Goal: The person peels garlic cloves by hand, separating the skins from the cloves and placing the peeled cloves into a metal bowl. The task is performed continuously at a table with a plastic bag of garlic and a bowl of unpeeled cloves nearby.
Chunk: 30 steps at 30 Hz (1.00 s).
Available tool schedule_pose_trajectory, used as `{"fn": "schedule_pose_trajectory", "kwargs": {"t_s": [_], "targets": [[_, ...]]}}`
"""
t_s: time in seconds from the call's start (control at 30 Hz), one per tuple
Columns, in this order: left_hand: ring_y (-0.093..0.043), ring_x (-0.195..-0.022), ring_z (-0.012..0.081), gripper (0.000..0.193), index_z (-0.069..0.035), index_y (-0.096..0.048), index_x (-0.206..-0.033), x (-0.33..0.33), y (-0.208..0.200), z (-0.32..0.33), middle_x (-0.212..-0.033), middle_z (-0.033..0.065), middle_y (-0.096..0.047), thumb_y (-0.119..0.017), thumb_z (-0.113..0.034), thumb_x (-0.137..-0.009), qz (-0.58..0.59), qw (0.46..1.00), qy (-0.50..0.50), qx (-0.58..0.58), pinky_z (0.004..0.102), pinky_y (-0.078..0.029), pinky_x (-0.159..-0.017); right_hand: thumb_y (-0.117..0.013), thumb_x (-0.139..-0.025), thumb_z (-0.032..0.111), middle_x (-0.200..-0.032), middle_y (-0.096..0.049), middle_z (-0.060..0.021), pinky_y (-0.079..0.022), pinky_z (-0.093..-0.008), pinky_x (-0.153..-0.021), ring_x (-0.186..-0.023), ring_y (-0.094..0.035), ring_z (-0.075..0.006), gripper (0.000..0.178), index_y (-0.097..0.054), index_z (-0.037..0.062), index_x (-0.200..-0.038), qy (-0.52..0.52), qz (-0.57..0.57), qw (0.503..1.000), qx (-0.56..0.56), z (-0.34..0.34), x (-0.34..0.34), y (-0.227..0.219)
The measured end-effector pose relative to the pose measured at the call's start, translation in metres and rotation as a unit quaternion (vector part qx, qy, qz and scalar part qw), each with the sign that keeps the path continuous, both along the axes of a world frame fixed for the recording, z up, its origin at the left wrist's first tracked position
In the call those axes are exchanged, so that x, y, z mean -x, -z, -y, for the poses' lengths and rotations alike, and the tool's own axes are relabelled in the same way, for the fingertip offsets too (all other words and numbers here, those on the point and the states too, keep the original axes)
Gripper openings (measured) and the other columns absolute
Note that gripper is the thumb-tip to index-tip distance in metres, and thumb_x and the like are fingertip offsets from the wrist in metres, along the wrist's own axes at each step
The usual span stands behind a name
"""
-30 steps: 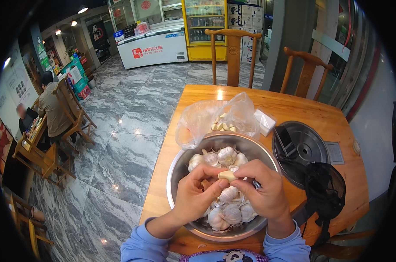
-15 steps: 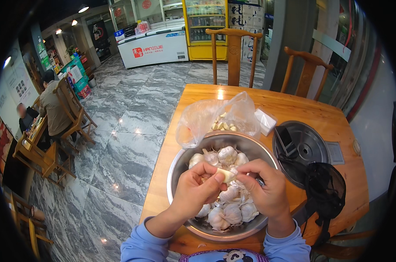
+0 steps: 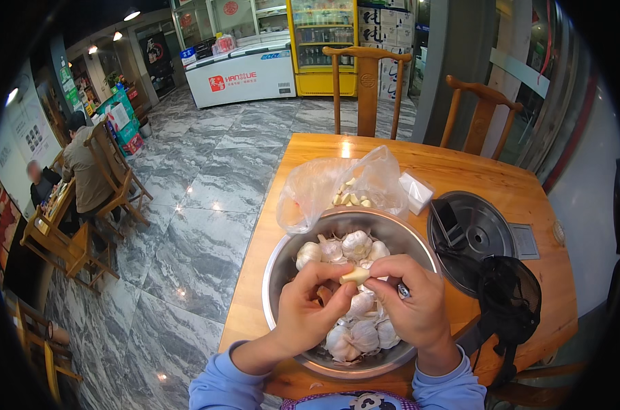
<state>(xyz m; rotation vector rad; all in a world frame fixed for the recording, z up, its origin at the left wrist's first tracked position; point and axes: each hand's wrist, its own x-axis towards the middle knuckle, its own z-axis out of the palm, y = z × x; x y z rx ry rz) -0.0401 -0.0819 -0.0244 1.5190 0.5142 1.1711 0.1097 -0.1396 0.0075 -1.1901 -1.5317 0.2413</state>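
Observation:
A pale garlic clove (image 3: 355, 275) is pinched between the fingertips of both hands, above a steel basin. My left hand (image 3: 312, 301) grips its left end with thumb and forefinger. On its right end are the thumb and fingers of my right hand (image 3: 416, 298). A small shiny thing (image 3: 404, 291) shows at the right hand's fingers; its kind I cannot make out. Whole garlic bulbs (image 3: 354, 336) and loose skins lie in the basin (image 3: 274, 253), partly hidden by my hands. Behind it, a clear plastic bag (image 3: 310, 179) holds several peeled cloves (image 3: 351, 199).
The basin stands on a wooden table (image 3: 255, 273). To its right are a white packet (image 3: 416, 191), a round dark metal inset (image 3: 491, 236), a phone-like dark object (image 3: 448, 220) and a black mesh bag (image 3: 509, 301). Wooden chairs (image 3: 366, 89) stand beyond. Two people (image 3: 88, 167) sit far left.
The clove has turned in my fingers and now lies more level. My right hand has shifted slightly, its fingers closer on the clove. The basin stays put.

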Motion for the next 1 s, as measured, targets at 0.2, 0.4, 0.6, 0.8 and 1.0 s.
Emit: {"fn": "schedule_pose_trajectory", "kwargs": {"t_s": [0.2, 0.4, 0.6, 0.8, 1.0], "targets": [[-0.048, -0.062, 0.0013, 0.027, 0.002, -0.057, -0.105, 0.001, 0.009, 0.001, -0.088, 0.0052, -0.062, -0.066, 0.004, -0.080, -0.033, 0.994, -0.037, -0.101, 0.0151, -0.036, -0.049, -0.067, -0.073, -0.009, -0.080, -0.062, -0.0070, -0.044, -0.0206, -0.057, -0.062, -0.053, -0.0085, 0.018, -0.058, -0.0004, -0.086, 0.003, -0.016, 1.000, -0.017, -0.001, 0.001, 0.001], [-0.050, -0.062, 0.0025, 0.031, 0.002, -0.056, -0.105, -0.002, 0.007, 0.000, -0.089, 0.0078, -0.062, -0.067, 0.007, -0.077, -0.024, 0.978, -0.061, -0.196, 0.0159, -0.038, -0.049, -0.065, -0.071, -0.011, -0.085, -0.056, -0.0057, -0.042, -0.0194, -0.055, -0.063, -0.051, -0.0076, 0.017, -0.058, 0.0005, -0.082, -0.010, -0.022, 1.000, 0.004, -0.001, -0.003, -0.002], [-0.050, -0.062, 0.0022, 0.028, 0.002, -0.053, -0.105, -0.001, 0.003, 0.004, -0.083, 0.0065, -0.062, -0.066, 0.003, -0.081, -0.059, 0.989, -0.064, -0.119, 0.0154, -0.038, -0.049, -0.064, -0.067, -0.010, -0.082, -0.052, -0.0032, -0.037, -0.0184, -0.049, -0.060, -0.048, -0.0060, 0.017, -0.057, 0.0019, -0.077, -0.040, -0.052, 0.997, 0.033, 0.000, -0.002, -0.007], [-0.047, -0.053, 0.0037, 0.019, -0.001, -0.047, -0.107, 0.005, -0.009, -0.005, -0.083, 0.0113, -0.064, -0.055, -0.007, -0.091, 0.042, 0.984, 0.084, 0.149, 0.0181, -0.035, -0.044, -0.066, -0.068, -0.007, -0.079, -0.054, -0.0039, -0.036, -0.0188, -0.047, -0.058, -0.048, -0.0065, 0.015, -0.056, 0.0012, -0.075, -0.039, -0.014, 0.998, 0.051, 0.009, -0.016, -0.011], [-0.038, -0.045, 0.0041, 0.013, -0.004, -0.051, -0.102, 0.009, -0.010, -0.015, -0.082, 0.0134, -0.064, -0.054, -0.013, -0.093, 0.108, 0.934, 0.191, 0.282, 0.0186, -0.027, -0.040, -0.068, -0.072, -0.002, -0.076, -0.059, -0.0032, -0.039, -0.0204, -0.049, -0.058, -0.050, -0.0069, 0.018, -0.060, 0.0020, -0.088, -0.015, 0.047, 0.994, 0.095, 0.005, -0.026, -0.007]]}}
